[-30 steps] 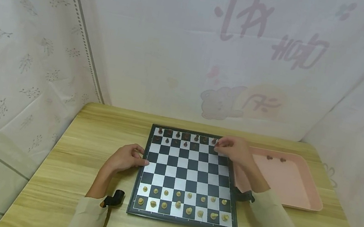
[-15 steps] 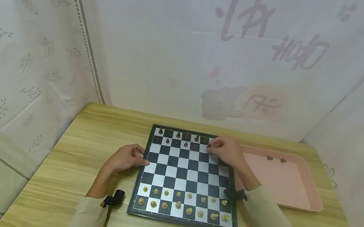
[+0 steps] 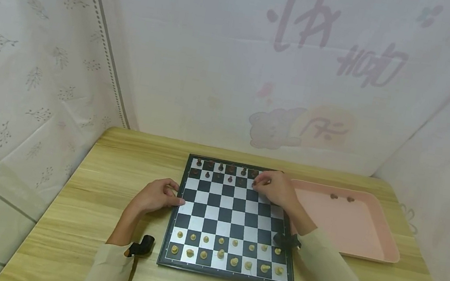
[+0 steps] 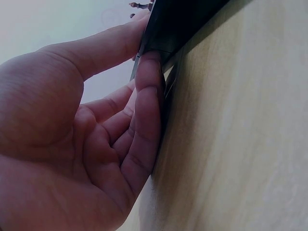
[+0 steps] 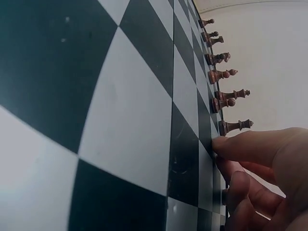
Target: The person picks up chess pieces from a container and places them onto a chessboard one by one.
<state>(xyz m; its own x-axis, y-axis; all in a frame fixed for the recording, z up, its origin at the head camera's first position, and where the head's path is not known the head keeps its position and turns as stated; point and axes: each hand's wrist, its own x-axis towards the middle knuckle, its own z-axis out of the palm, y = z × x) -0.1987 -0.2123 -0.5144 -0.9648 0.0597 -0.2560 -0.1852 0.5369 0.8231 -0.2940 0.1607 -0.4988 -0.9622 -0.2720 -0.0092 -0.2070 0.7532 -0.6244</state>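
Two hands work at a chessboard (image 3: 233, 220) on a pale wooden table (image 3: 79, 196) ringed by white printed curtains (image 3: 22, 54). Left hand (image 3: 154, 195) clasps the board's left edge. Right hand (image 3: 276, 189) pinches a dark pawn (image 3: 254, 183) at the far rows, beside a pink tray (image 3: 372, 242).

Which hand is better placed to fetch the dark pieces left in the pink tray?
Right hand: it works beside the pink tray. The left hand holds the chessboard edge.
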